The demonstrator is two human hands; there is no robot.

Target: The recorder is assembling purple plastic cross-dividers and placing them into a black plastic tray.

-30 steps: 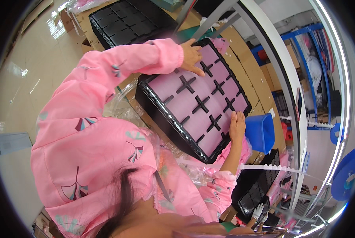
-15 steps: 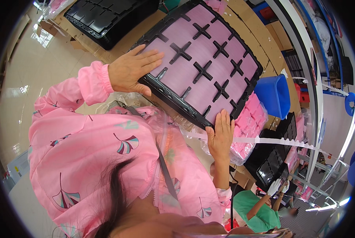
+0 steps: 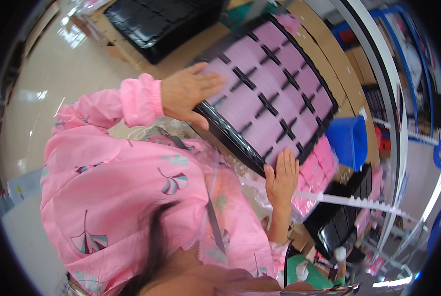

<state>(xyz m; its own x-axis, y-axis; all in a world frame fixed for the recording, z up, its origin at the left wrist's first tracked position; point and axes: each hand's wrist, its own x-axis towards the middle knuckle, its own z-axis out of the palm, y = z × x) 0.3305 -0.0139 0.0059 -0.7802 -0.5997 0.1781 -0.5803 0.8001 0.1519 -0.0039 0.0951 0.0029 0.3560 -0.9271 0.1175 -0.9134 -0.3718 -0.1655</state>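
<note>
Two bare hands down on one broad black tray (image 3: 230, 135)! Set aslant at the brown tabletop (image 3: 324, 53), near side toward the body, just beside the blue bin (image 3: 348, 143), with pink packs in clear wrap (image 3: 320, 164) close by the right-hand end.

Left hand (image 3: 186, 93) laid over the near left corner: fingers stretched long across the lilac filling (image 3: 267, 80), not clenched around anything, thumb dropped toward the outer wall. Across to the right hand (image 3: 282, 176), at the near right corner, fingers straight and uncurled too, thumb by the rim. Pressing hard or merely resting? Cannot tell.

Now, the handling! Looks like thin moulded plastic: probably light for such breadth, stiffest along the walls and at the black crosses (image 3: 287, 129) studding the face, likely to bow a little if lifted from one side alone. Glossy along the near wall, so perhaps slippery under bare skin. As for the filling, smooth and sheet-like, probably soft, easily creased by a dragging palm; loose or fixed, impossible to say through the blur. Best hold? Take opposite walls, palms flat outside, and keep level. Leave the crosses alone: perhaps too slim for a firm pull.
</note>
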